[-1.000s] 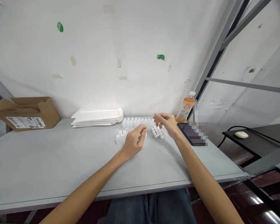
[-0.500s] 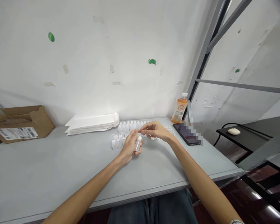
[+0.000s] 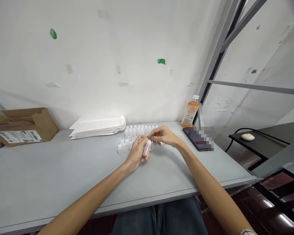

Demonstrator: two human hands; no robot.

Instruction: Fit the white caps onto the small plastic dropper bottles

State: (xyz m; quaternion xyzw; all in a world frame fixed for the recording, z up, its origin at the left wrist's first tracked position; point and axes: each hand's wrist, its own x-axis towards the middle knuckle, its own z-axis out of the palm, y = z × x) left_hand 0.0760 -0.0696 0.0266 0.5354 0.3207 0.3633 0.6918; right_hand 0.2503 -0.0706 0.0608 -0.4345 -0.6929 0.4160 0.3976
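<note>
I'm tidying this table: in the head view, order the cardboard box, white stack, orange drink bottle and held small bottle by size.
Largest first:
Cardboard box
White stack
Orange drink bottle
Held small bottle

I log the small bottle as translucent white, surface pale grey, carton brown, drink orange, its cap white, trousers dark blue.

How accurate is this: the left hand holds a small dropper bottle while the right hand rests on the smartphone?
One thing is wrong: the right hand is at the small dropper bottle, by its top, not on the smartphone, as the head view shows.
</note>
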